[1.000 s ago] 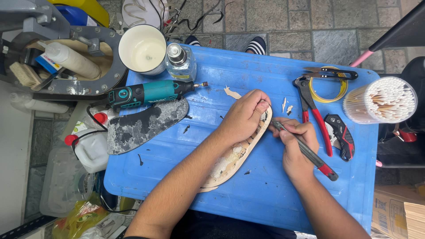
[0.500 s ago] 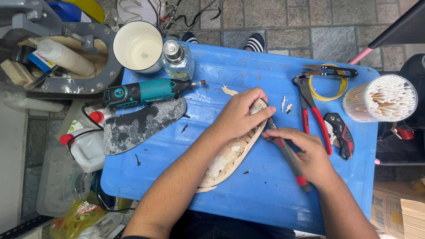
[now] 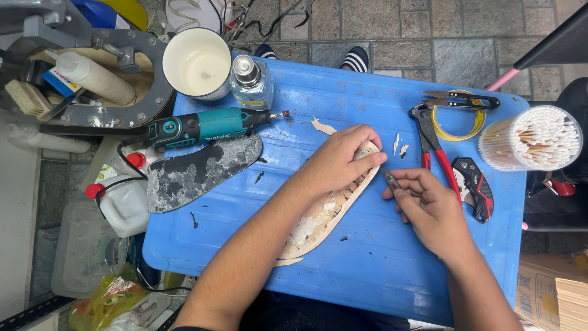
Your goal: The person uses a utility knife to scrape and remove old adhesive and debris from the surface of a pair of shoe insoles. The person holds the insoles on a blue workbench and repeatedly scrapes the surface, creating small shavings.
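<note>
**benchlurker:** So why is the left hand [image 3: 339, 160] flat on top of that pale shoe sole [image 3: 324, 211] like that? Looks like overkill.

**solefixer42:** It's a clamp, basically. The sole lies on the blue plastic lid [image 3: 367, 270] they use as a work surface, running diagonally from the middle of the lid toward the person's body. The left hand's fingers are curled over the far tip, pressing it down, probably so the thin piece doesn't skid or flex while the edge gets worked.

**benchlurker:** And the right hand [image 3: 429, 205]?

**solefixer42:** Fingers pinched tight around a small tool [image 3: 391, 179], only the metal tip pokes out, so I can't tell what kind it is. The tip sits just beside the sole's edge near the left fingertips. A short grip like that probably gives more control.

**benchlurker:** The rest of the gear is just parked?

**solefixer42:** Yeah, all within reach but off the working spot. The teal rotary tool [image 3: 205, 127] and the dark sole [image 3: 199, 171] lie to the left, the red-handled pliers [image 3: 436, 156] and the folding knife [image 3: 474, 184] just right of the right hand, and the tub of cotton swabs [image 3: 533, 138] at the far right. The white cup [image 3: 197, 62] and the clear bottle [image 3: 251, 83] sit at the lid's far edge.
</note>
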